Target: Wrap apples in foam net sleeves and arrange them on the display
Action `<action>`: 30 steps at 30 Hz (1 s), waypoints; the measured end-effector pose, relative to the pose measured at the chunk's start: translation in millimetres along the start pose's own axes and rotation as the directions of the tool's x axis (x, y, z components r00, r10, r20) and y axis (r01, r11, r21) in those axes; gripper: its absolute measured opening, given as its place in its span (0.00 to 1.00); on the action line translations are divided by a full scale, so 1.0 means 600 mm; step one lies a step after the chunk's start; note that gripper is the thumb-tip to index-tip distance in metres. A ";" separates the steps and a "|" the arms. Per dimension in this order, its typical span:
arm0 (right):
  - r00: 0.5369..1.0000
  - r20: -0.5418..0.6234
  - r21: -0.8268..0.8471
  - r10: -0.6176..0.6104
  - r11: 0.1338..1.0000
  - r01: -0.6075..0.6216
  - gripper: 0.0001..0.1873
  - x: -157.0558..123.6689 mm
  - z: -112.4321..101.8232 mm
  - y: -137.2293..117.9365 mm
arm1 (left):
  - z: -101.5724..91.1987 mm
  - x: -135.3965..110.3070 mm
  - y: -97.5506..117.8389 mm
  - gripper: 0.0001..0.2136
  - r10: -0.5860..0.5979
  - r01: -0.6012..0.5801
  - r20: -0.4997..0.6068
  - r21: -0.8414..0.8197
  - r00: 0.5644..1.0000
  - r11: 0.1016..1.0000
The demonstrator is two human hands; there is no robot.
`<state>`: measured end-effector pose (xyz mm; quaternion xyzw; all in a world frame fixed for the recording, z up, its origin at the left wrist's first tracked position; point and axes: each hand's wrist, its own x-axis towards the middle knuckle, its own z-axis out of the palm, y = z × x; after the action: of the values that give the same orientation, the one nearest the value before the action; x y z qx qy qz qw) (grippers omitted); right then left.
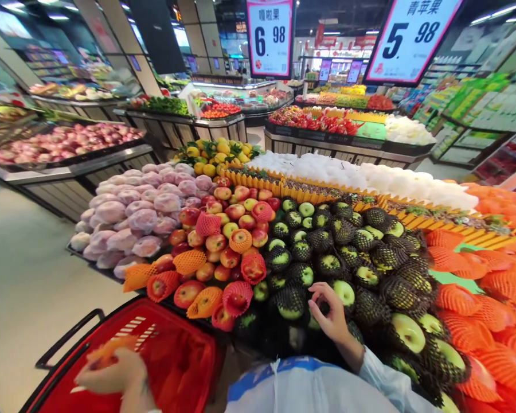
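Observation:
My left hand point(114, 376) is low at the bottom left, over the red shopping basket point(176, 367). It is closed on a fruit in an orange foam net point(107, 351), blurred by motion. My right hand point(330, 314) reaches onto the green apples in black foam nets point(327, 264). Its fingers curl around one netted green apple near the front of the pile. Red apples point(223, 241), some in orange and red nets, lie just left of the green ones.
Pink-netted fruit point(129, 218) is piled at the display's left end, orange-netted fruit point(494, 287) at the right. White-netted fruit and yellow fruit lie behind. Price signs reading 6.98 point(270, 35) and 5.98 point(410, 35) hang overhead. A pale aisle floor point(26, 287) runs along the left.

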<state>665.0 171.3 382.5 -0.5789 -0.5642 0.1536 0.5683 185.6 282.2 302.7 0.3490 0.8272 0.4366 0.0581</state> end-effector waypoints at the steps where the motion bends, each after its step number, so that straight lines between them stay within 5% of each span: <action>1: 1.000 0.022 0.012 -0.001 1.000 0.001 0.06 0.000 0.000 0.000 | -0.001 0.001 0.025 0.28 -0.022 0.016 -0.122 -0.050 0.992 0.999; 5: 0.995 0.094 0.049 -0.025 0.999 0.020 0.08 -0.004 0.002 0.003 | 0.006 -0.050 0.158 0.23 0.199 -0.229 -0.165 -0.193 0.966 0.954; 8: 0.993 0.116 0.076 -0.027 0.997 0.018 0.11 -0.009 0.002 0.005 | 0.021 -0.147 0.241 0.17 0.502 -0.496 -0.062 -0.296 0.863 0.816; 10: 0.992 0.120 0.096 -0.022 0.995 0.010 0.15 -0.012 0.000 0.006 | 0.029 -0.225 0.275 0.13 0.715 -0.649 0.064 -0.370 0.696 0.665; 14: 0.992 0.122 0.161 0.024 0.986 -0.044 0.21 -0.019 -0.003 0.008 | 0.033 -0.354 0.308 0.14 0.933 -0.694 0.279 -0.626 0.227 0.356; 15: 0.993 0.110 0.167 0.039 0.984 -0.057 0.20 -0.019 -0.003 0.010 | 0.031 -0.375 0.313 0.16 0.940 -0.661 0.310 -0.678 0.140 0.322; 17: 0.995 0.075 0.158 0.060 0.985 -0.072 0.19 -0.020 -0.001 0.015 | 0.023 -0.402 0.322 0.18 0.932 -0.593 0.358 -0.741 0.049 0.316; 19: 0.996 0.052 0.139 0.068 0.988 -0.075 0.17 -0.019 0.001 0.020 | 0.015 -0.412 0.329 0.17 0.913 -0.529 0.404 -0.766 0.048 0.366; 24: 0.997 0.062 0.126 0.042 0.991 -0.050 0.13 -0.016 0.005 0.031 | 0.003 -0.414 0.338 0.07 0.812 -0.320 0.553 -0.748 0.185 0.582; 27: 0.996 0.086 0.140 0.010 0.990 -0.022 0.12 -0.016 0.004 0.028 | 0.008 -0.420 0.345 0.15 0.696 -0.185 0.675 -0.672 0.245 0.717; 30: 0.994 0.114 0.155 -0.007 0.988 -0.011 0.11 -0.017 0.003 0.021 | 0.017 -0.427 0.354 0.17 0.655 -0.236 0.707 -0.611 0.267 0.755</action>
<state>666.3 167.4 367.1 -0.5237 -0.5814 0.2304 0.5785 493.4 208.2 404.7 0.7290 0.4200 0.3306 0.4276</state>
